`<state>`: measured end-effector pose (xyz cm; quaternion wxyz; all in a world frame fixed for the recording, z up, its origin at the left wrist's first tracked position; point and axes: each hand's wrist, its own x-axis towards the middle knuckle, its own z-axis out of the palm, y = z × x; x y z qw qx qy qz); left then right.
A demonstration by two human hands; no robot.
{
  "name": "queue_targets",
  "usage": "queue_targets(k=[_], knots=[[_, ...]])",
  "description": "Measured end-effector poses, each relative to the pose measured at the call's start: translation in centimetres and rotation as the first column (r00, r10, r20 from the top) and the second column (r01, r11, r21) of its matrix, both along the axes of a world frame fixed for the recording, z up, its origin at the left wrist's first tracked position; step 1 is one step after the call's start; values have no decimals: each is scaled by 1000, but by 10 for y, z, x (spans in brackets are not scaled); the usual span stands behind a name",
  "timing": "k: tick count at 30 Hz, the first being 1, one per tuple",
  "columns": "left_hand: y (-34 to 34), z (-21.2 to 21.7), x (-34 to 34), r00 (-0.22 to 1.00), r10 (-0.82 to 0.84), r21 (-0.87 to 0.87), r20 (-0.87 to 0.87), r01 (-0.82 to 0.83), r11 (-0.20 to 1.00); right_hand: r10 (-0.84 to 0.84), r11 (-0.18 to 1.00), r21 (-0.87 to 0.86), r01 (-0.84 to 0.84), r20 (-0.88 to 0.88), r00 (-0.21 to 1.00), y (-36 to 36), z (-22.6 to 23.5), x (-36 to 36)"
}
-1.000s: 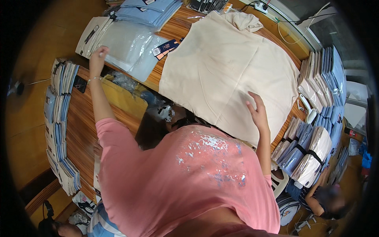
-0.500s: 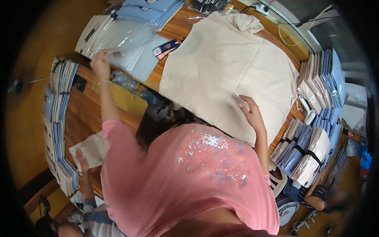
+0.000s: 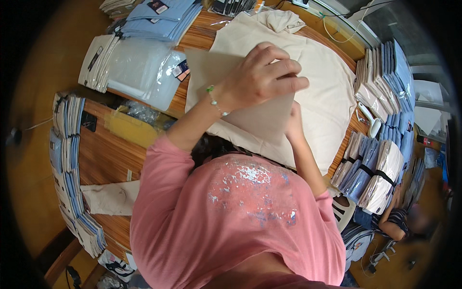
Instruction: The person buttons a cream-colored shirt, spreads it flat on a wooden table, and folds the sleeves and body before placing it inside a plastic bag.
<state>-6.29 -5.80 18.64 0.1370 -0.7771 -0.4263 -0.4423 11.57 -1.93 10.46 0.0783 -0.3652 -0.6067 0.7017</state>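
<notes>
A cream garment [image 3: 322,72] lies spread over the wooden table, its far end bunched up. Above it I hold a thin, greyish sheet [image 3: 262,118], tilted. My left hand [image 3: 269,72] reaches across over the sheet, fingers curled at its upper right edge, a beaded bracelet on the wrist. Lower down, my right hand [image 3: 293,126] is closed at the sheet's right edge, its fingertips partly blurred. Left of the garment are clear plastic bags [image 3: 137,67] and a dark hang tag [image 3: 181,71].
Folded blue shirts [image 3: 163,21] are stacked at the far left. Bagged garments [image 3: 375,86] stand at the right, beside a white-handled tool [image 3: 369,118]. Folded garments [image 3: 67,159] line the left table, where a phone [image 3: 89,121] and cream cloth [image 3: 110,198] lie. Another person [image 3: 394,224] is at lower right.
My left hand has swung right from the plastic bags to above the garment, where the greyish sheet now is. My right hand has closed at the sheet. The co-worker's hand at left is gone.
</notes>
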Motion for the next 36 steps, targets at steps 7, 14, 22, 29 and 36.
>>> queue_targets(k=[7,14,22,29,36], knots=[[75,-115,26,985,-166,-304,50,174,937,-518,682,-691,242,-222,826,-12,-71,68],[17,-183,-71,914,401,-528,55,-314,789,-378,924,99,369,105,920,9,-86,96],[-43,-202,-112,671,600,-437,437,-424,793,-515,856,-50,515,11,857,47,-95,-2],[-61,-217,-33,770,607,-682,-199,-553,478,-379,919,-85,385,84,922,66,-113,-53],[-68,-235,-30,740,636,-617,-220,-610,497,-369,879,374,296,139,919,58,-102,-52]])
